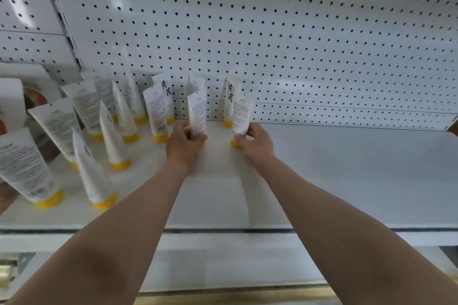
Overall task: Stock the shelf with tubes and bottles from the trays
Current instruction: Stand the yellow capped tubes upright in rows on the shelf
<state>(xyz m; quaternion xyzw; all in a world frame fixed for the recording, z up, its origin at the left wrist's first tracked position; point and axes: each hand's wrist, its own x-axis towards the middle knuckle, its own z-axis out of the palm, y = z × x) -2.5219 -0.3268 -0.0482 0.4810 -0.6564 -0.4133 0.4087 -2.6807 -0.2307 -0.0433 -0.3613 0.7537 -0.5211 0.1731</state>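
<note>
Each hand grips one tube upright, yellow cap down: left hand on the left tube, right hand on the right tube. More tubes crowd the shelf leftward.

I see bright, even light | soft glare on pegboard beyond both hands | edges bowed, left tubes blurred
</note>
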